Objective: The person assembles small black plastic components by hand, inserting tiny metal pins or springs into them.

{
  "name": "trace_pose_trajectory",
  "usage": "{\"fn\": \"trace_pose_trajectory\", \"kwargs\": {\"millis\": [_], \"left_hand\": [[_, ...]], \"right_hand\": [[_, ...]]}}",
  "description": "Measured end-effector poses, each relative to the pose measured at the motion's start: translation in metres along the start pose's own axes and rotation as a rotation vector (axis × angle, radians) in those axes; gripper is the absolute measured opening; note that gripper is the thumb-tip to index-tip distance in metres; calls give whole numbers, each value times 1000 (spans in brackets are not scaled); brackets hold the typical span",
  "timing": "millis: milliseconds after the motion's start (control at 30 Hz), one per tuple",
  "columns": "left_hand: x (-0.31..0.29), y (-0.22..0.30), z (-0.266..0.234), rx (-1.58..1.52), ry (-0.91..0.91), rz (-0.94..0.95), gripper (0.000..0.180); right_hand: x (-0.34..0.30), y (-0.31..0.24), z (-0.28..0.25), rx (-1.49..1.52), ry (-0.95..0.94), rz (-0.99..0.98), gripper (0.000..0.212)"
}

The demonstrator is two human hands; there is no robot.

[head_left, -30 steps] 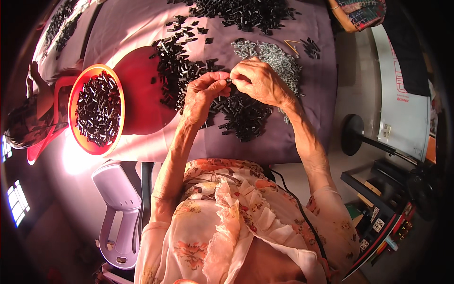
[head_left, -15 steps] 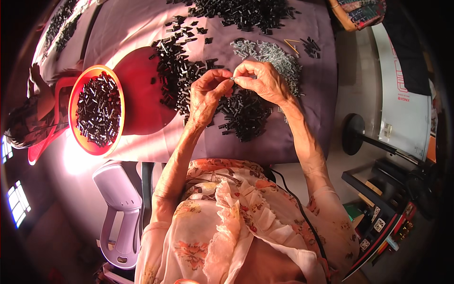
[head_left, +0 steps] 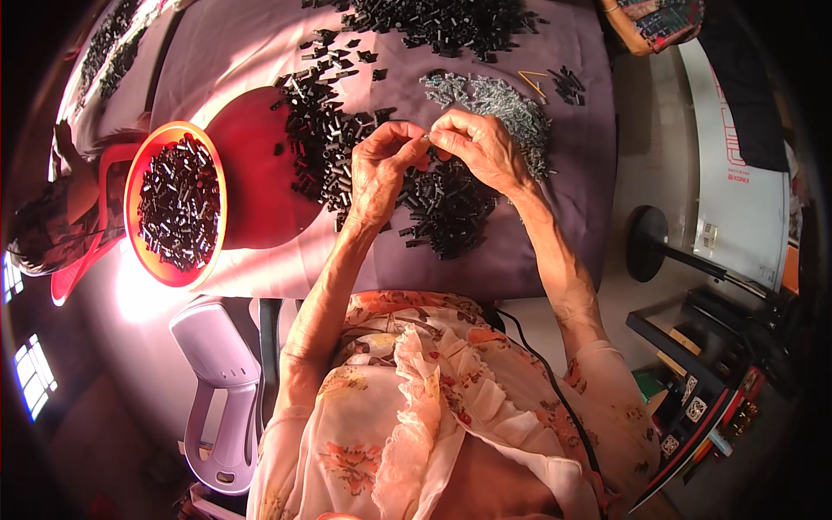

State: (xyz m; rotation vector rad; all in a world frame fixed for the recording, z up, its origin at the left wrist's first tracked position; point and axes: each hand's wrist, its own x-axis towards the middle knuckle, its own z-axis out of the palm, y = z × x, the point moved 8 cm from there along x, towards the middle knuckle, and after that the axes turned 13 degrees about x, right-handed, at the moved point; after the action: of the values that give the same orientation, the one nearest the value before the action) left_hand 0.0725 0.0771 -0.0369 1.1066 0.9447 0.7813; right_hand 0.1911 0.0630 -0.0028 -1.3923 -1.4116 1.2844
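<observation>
My left hand (head_left: 379,173) and my right hand (head_left: 481,149) meet over the table, thumbs and forefingers pinched tip to tip. Whatever sits between the fingertips is too small and covered to name. Below my hands lies a heap of small black plastic parts (head_left: 446,212). Close beyond my right hand spreads a pile of small silvery metal pieces (head_left: 511,113), like screws or springs. A longer heap of black parts (head_left: 321,139) lies beside my left hand.
An orange-rimmed tub (head_left: 221,230) full of short black cylinders stands at the table's left edge. More black parts (head_left: 442,22) lie at the far side. Another person's arm (head_left: 628,30) shows at the far right. A lilac plastic chair (head_left: 212,347) stands lower left.
My fingertips have shifted slightly upward and turned a little, still pinched together. The small piece between them shows less than before. The heaps look the same.
</observation>
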Motion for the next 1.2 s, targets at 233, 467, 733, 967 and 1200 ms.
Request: {"fn": "trace_pose_trajectory", "kwargs": {"millis": [233,467,733,967,1200], "left_hand": [[12,-5,5,-98,1,-33,8],[24,-10,16,-307,-46,-99,5],[29,-17,21,-456,-79,-153,6],[28,-20,17,-514,-122,-221,7],[33,-26,22,-531,-150,-200,10]], "right_hand": [[-4,-21,-4,-248,201,-338,17],[5,4,-28,-28,314,-180,15],[0,-17,-18,-163,264,-350,7],[7,-7,-17,45,220,-217,9],[9,-2,-22,2,264,-208,7]]}}
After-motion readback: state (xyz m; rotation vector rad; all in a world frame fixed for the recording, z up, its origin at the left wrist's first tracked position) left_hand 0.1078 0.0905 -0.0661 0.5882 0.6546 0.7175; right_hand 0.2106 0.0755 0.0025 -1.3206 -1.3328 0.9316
